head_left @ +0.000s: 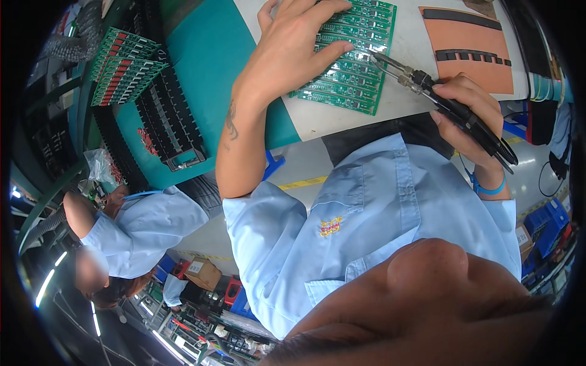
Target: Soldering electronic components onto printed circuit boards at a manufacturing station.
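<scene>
A panel of green circuit boards (360, 93), divided into several narrow strips, lies on the white worktop. My left hand (287, 52) rests on it from the left, fingers spread and thumb stretched across the strips. From the right, my right hand (470, 107) grips black soldering tweezers (452, 104) with a cable trailing off the back. Their two metal tips point left and reach the panel's right part, close to my left thumb. Whether the tips touch a component is too small to tell.
An orange-brown sheet with black strips (473, 39) lies at the far right. On the green mat (201, 67) at left stand a black slotted rack (168, 113), stacked circuit boards (125, 73) and small red parts (146, 141). Another person (149, 219) works at lower left.
</scene>
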